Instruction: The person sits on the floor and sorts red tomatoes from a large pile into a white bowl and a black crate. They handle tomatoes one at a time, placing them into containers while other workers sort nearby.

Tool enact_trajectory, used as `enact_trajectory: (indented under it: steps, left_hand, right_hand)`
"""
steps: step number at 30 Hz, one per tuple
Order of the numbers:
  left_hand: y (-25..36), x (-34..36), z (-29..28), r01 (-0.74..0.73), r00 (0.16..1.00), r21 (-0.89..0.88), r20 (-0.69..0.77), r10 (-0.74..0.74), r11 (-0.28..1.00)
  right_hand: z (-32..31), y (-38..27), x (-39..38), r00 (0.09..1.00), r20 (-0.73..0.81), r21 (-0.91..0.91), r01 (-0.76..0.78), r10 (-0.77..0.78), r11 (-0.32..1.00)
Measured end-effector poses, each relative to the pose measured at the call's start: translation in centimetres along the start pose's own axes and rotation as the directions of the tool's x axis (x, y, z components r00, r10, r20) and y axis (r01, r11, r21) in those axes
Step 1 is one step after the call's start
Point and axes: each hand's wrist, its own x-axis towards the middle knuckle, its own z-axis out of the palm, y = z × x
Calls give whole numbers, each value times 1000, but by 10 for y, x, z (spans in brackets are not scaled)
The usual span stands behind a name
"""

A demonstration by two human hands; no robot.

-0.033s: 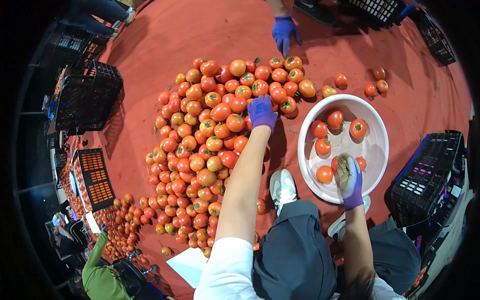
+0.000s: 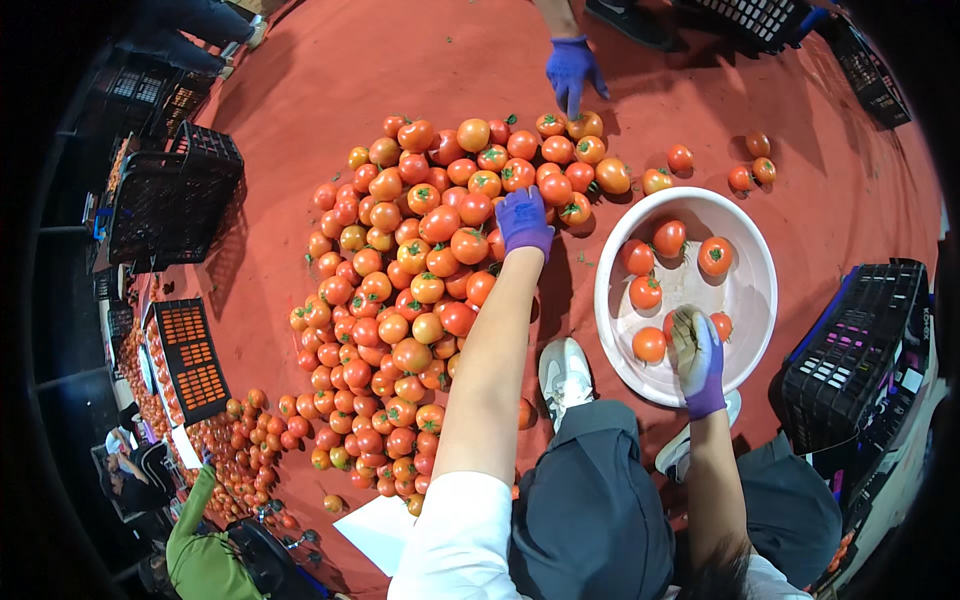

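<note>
Purple-gloved, the left hand (image 2: 524, 218) is resting on piled tomatoes (image 2: 411, 355), its forearm (image 2: 487, 365) hiding some; the right hand (image 2: 699, 360) is hanging inside a white basin (image 2: 768, 300). Whether fingers are grasping, I cannot tell. A co-worker's hand (image 2: 573, 72) is occupying the far edge; a black crate (image 2: 850, 345) is flanking the basin.

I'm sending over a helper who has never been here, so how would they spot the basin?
On the red floor, find the big heap of tomatoes. Just to its right, near the person's shoes, stands a round, whitish basin with a few tomatoes inside and the right hand at its near side. Its pale colour sets it apart from the black, slotted crates.
</note>
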Motion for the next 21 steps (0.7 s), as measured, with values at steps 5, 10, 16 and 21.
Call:
enact_trajectory:
  steps: [5,10,16,21]
  left_hand:
    - [-3,6,12,45,999,36,-29,-44,998]
    - [22,-56,-40,-19,963,-675,-210,-167,738]
    - [25,-66,-103,65,952,-868,202,231,492]
    - [-25,40,-27,28,997,-223,-70,-44,974]
  right_hand:
    - [20,-5,-4,998,49,-17,49,-48,999]
    - [30,-16,-14,998,62,27,20,-21,999]
    - [65,-15,-18,907,304,418,-402,291,815]
    - [37,-2,-6,903,154,507,-421,402,752]
